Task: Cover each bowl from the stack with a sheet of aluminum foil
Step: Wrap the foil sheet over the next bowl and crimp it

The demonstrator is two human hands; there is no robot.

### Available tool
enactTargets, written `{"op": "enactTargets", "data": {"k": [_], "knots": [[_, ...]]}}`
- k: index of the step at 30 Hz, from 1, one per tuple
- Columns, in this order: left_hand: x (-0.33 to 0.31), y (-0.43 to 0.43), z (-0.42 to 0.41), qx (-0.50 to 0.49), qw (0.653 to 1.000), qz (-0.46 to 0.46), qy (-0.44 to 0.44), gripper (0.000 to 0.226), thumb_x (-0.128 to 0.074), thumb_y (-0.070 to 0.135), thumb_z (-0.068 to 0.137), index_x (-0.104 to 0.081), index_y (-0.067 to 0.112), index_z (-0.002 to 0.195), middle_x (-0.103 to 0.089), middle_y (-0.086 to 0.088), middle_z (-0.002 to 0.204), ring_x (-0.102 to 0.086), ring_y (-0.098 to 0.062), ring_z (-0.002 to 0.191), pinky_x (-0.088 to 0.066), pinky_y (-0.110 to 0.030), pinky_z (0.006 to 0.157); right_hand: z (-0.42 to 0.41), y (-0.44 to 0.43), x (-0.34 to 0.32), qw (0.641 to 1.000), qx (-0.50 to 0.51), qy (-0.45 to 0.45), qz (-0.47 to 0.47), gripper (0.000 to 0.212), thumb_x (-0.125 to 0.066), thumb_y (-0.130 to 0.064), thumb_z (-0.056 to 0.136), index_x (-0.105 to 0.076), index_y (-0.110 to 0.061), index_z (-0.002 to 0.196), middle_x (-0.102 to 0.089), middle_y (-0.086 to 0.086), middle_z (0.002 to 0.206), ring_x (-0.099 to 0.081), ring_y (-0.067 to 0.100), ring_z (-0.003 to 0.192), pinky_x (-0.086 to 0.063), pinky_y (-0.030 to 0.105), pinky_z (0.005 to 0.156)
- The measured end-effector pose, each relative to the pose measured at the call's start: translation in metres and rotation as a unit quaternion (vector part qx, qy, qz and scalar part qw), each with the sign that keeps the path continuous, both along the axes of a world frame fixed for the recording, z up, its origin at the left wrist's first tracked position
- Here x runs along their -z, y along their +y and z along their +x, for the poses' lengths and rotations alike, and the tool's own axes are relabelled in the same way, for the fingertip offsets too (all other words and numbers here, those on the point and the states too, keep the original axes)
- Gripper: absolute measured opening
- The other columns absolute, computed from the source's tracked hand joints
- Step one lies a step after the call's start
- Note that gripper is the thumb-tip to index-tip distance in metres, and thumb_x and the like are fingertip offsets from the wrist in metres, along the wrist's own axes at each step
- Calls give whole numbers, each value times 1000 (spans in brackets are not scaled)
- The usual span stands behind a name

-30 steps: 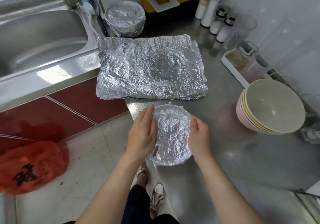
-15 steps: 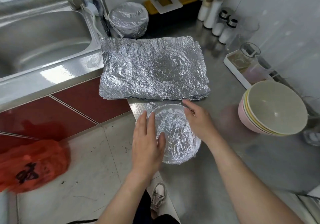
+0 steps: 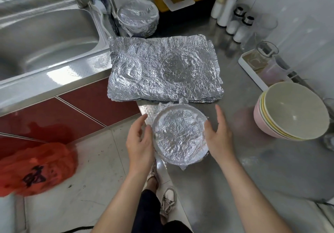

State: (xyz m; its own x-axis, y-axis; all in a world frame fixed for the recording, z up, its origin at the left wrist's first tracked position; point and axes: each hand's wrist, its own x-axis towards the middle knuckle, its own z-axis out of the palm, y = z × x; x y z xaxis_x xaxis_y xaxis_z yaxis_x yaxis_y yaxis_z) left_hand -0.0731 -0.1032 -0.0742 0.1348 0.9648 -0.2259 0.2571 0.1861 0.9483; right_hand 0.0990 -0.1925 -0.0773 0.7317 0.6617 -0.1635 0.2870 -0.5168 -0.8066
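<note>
a round bowl wrapped in crinkled aluminium foil [image 3: 179, 135] sits at the near corner of the brushed steel counter [image 3: 253, 169], just in front of a flat stack of crumpled silver foil sheets [image 3: 162, 70]. the left hand [image 3: 140, 142] lies against the bowl's left side and the right hand [image 3: 219, 137] against its right side, so the bowl is between the two palms. both hands are released rather than clenched: the fingers are straight or only loosely bent and point away from the body, and the thumbs rest at the foil-covered rim. the foil is folded down over the rim, with small loose bits sticking out at the far and near edges. to the right, well apart, a tilted stack of uncovered bowls [image 3: 292, 111], pale green inside and pink on the outermost one, rests on the counter. at the back stands a pile of bowls already covered in foil [image 3: 138, 17]. a steel sink [image 3: 45, 39] is at the left, and a red plastic bag [image 3: 34, 167] lies on the floor.
</note>
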Motion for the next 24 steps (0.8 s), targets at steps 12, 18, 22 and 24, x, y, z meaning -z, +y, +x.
{"op": "enactTargets", "data": {"k": [12, 18, 22, 24], "knots": [[14, -17, 26, -9, 999, -41, 1, 45, -36, 25, 102, -40, 31, 146, -52, 8, 141, -45, -42, 128, -39, -60, 105, -4, 18, 13, 999, -1, 26, 20, 35, -41, -10, 101, -55, -5, 133, -63, 7, 125, -58, 17, 113, -37, 14, 87], [3, -13, 33, -5, 999, -25, 27, 41, -37, 12, 104, -46, 21, 143, -48, 15, 138, -49, -19, 131, -38, -38, 111, -9, 15, 18, 998, 42, 19, 37, 31, -39, -6, 100, -64, -5, 119, -62, 1, 89, -53, 11, 79, -38, 21, 70], [6, -9, 32, 13, 999, -21, 32, 40, -39, 15, 104, -47, 23, 142, -56, 5, 137, -53, -40, 121, -43, -58, 102, -18, 11, 15, 994, 96, 14, 59, 30, -39, -3, 99, -67, -7, 110, -65, 0, 88, -55, 11, 76, -38, 15, 65], [9, -7, 31, 30, 998, -33, 31, 39, -39, 19, 104, -48, 25, 142, -60, -18, 129, -50, -50, 116, -42, -65, 97, -22, 7, 12, 993, 108, 19, 51, 29, -40, -4, 99, -67, -8, 109, -65, 0, 88, -54, 11, 75, -38, 19, 67]]}}
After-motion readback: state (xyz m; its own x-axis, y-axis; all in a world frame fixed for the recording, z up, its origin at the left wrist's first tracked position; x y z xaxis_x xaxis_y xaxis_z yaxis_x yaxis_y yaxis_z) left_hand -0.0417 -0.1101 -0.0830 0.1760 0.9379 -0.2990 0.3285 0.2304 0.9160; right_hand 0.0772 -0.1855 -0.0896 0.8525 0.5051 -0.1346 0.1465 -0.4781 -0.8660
